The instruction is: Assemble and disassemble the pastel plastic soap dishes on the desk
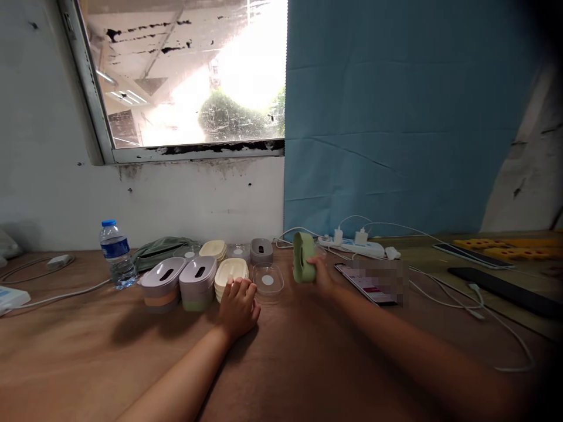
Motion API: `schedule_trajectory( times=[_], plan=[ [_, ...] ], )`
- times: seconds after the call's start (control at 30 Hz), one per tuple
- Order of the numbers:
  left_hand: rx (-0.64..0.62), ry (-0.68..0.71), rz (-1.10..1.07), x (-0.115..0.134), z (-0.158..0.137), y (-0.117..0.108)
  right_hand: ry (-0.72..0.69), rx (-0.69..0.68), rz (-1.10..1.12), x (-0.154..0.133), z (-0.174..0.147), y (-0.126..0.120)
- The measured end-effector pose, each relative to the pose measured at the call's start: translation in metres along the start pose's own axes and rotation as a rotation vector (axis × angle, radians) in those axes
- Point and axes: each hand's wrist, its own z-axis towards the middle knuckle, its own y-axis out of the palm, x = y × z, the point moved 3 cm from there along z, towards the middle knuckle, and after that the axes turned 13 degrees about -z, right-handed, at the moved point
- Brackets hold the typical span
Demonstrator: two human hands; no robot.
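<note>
On the right of the box group, my right hand grips a light green plastic box part with a slot in its side. It is tipped on edge above the table. My left hand lies with curled fingers against the front of a stack of cream plastic boxes; whatever its fingers hold is hidden. Two lilac-lidded boxes with dark slots stand to its left, one with an orange band, one with a green base. A clear lid lies flat between my hands.
Behind are another cream stack and a grey slotted box. A water bottle and a dark green pouch stand at left. To the right lie a phone, a power strip and loose white cables.
</note>
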Motion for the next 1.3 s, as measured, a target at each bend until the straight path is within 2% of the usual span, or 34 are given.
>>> schedule_trajectory(
  times=[0.13, 0.27, 0.43, 0.63, 0.93, 1.13, 1.3],
  plan=[
    [-0.017, -0.015, -0.022, 0.0, 0.0, 0.0, 0.028, 0.131, -0.236, -0.02, 0.054, 0.03],
    [-0.008, -0.018, -0.061, -0.001, 0.0, 0.0, 0.105, 0.147, -0.481, -0.025, 0.089, 0.059],
    [-0.002, -0.032, -0.103, -0.003, -0.001, 0.001, 0.12, 0.1, -0.736, -0.024, 0.11, 0.084],
    [0.004, -0.068, -0.138, -0.005, -0.001, 0.004, 0.128, 0.013, -0.94, -0.022, 0.12, 0.109],
    [0.002, -0.08, -0.155, -0.006, -0.001, 0.003, 0.104, -0.033, -1.116, -0.013, 0.125, 0.114],
    [-0.006, -0.088, -0.145, -0.006, -0.001, 0.004, 0.075, -0.094, -1.125, -0.01, 0.125, 0.112],
    [0.012, -0.091, -0.142, -0.006, -0.001, 0.003, -0.005, -0.168, -1.081, -0.008, 0.12, 0.109]
  ],
)
